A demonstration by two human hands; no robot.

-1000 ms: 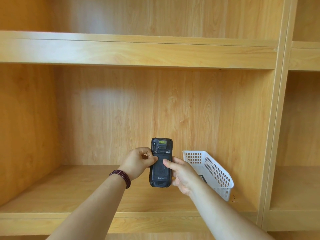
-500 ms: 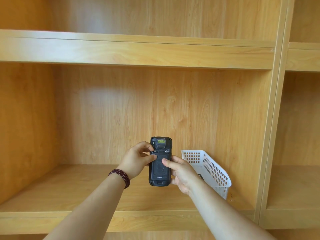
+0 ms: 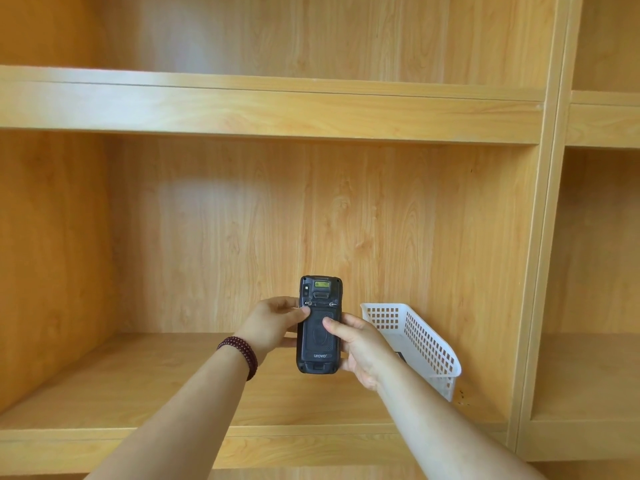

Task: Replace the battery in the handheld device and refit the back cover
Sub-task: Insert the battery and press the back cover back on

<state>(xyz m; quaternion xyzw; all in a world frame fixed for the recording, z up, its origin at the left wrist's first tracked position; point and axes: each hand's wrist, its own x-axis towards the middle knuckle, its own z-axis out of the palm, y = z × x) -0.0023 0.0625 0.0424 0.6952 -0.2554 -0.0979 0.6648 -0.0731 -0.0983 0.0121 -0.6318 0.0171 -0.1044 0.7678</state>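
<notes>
1. The black handheld device [image 3: 320, 325] is held upright in the air in front of the wooden shelf [image 3: 138, 382], back side toward the camera, with its back cover [image 3: 319, 336] in place.
2. The left hand [image 3: 273, 323] grips the device's left edge, fingers curled behind it, and its thumb presses at the small latch [image 3: 309, 303] at the cover's upper left corner.
3. The right hand [image 3: 360, 344] clasps the right edge, thumb lying on the middle of the cover.
4. I cannot tell whether the latches are locked or released; a matching latch [image 3: 333, 304] sits at the upper right.
5. To do this step well, I judge the right hand should steady the body firmly while the left thumb slides the latch fully sideways, without prying.
6. Both latches likely need working before the cover moves.
7. A white perforated basket [image 3: 429, 344] stands on the shelf just right of the hands, a dark item inside it mostly hidden.
</notes>
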